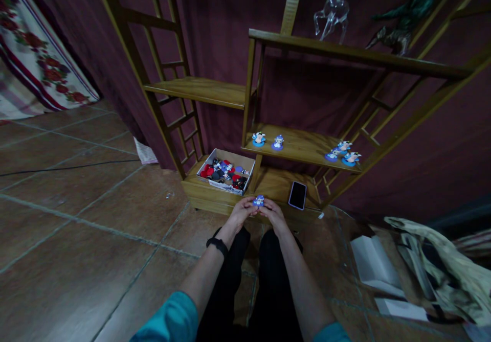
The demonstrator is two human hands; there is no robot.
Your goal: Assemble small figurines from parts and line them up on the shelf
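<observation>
Between my two hands is a small purple-and-white figurine on a round purple base (259, 201). My left hand (244, 209) grips its left side, and my right hand (271, 210) grips its right side, with the fingers closed around the base. Just beyond my left hand, a shallow white cardboard box (226, 185) holds a jumble of red, black and purple figurine pieces. On the shelf above stand a blue-based figurine (258, 139) and a purple-based figurine (277, 142). At that shelf's right end, several more figurines (342, 153) stand close together.
The wooden shelf unit (199, 90) stands before a dark red curtain. A phone (297, 195) lies on the lower shelf, right of my hands. Up top are a clear glass deer (334, 12) and a dark green statue (402, 22). White boxes (376, 263) lie on the floor at right.
</observation>
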